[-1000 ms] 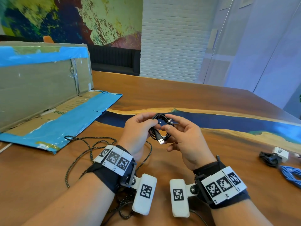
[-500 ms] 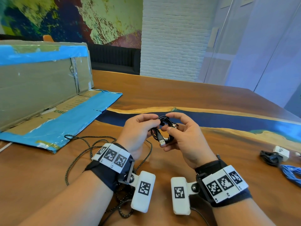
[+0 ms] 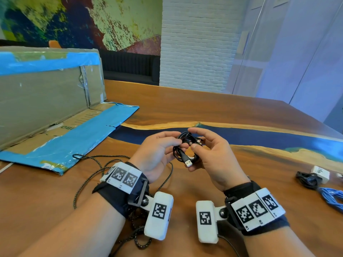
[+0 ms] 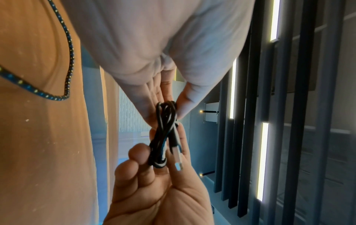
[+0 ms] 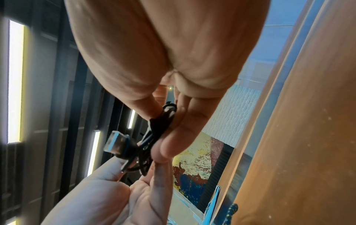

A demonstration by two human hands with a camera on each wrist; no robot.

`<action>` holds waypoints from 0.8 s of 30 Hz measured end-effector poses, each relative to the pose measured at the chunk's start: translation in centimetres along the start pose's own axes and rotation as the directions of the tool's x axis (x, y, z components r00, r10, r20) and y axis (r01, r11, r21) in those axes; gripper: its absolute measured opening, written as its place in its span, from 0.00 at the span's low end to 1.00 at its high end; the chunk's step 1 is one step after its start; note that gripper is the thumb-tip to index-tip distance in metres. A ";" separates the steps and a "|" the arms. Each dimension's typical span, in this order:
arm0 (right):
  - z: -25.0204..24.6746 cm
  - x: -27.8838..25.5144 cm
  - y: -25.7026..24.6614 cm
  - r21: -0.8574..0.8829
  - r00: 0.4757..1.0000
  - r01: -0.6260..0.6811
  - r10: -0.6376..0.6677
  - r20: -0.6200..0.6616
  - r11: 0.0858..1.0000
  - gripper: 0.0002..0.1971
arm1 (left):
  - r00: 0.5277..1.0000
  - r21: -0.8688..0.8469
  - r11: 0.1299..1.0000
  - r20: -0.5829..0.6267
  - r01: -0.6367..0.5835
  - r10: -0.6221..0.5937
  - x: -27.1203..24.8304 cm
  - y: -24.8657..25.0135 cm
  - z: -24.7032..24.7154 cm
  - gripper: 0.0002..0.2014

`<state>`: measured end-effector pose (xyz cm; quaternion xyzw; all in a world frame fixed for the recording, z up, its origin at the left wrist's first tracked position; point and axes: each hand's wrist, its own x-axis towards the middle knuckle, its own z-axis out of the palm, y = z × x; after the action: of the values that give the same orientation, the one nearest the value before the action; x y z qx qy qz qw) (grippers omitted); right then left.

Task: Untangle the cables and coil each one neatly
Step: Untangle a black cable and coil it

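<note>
A small coil of black USB cable (image 3: 182, 148) hangs in the air between both hands above the table, its silver plug (image 3: 188, 162) pointing down toward me. My left hand (image 3: 157, 152) pinches the coil's left side between thumb and fingers. My right hand (image 3: 209, 153) pinches its right side. The same black USB cable (image 4: 163, 137) shows between the fingers in the left wrist view, and the black USB cable (image 5: 148, 146) with its plug (image 5: 115, 143) shows in the right wrist view. A braided black-and-yellow cable (image 3: 96, 169) lies loose on the table under my left wrist.
A flattened cardboard box with blue tape (image 3: 55, 115) stands at the left. At the right edge lie a black cable bundle (image 3: 307, 179), a white charger (image 3: 321, 172) and a blue cable coil (image 3: 332, 196). The wooden table (image 3: 185, 108) has a blue resin strip.
Both hands shifted slightly nearer to me with the coil. The right hand's fingers moved from over the coil's front to its right side, and the plug now hangs free below.
</note>
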<state>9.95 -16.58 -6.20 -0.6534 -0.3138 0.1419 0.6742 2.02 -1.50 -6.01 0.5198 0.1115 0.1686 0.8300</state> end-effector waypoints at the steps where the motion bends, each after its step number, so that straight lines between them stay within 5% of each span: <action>1: 0.0 -0.1 0.0 -0.023 1.000 0.013 -0.013 -0.013 1.000 0.16 | 1.000 0.016 1.000 0.002 0.009 -0.009 0.0 0.0 0.0 0.13; 7: 0.1 0.1 0.5 -0.008 0.982 0.071 -0.071 -0.175 0.997 0.12 | 0.998 0.141 0.988 -0.006 -0.063 0.064 -0.1 -0.7 0.5 0.14; 15: 0.2 0.2 0.3 0.205 0.985 0.043 -0.007 -0.173 0.978 0.09 | 0.949 0.421 0.863 -0.016 -0.281 0.316 0.0 -1.0 0.5 0.11; 24: 0.3 0.4 0.6 0.224 0.988 -0.015 0.050 -0.149 0.974 0.10 | 0.968 0.462 0.851 0.078 -0.249 0.241 -1.0 -0.2 0.9 0.10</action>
<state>10.21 -16.06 -6.69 -0.5879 -0.2324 0.1364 0.7628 1.45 -2.76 -5.81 0.7159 0.0748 0.2365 0.6527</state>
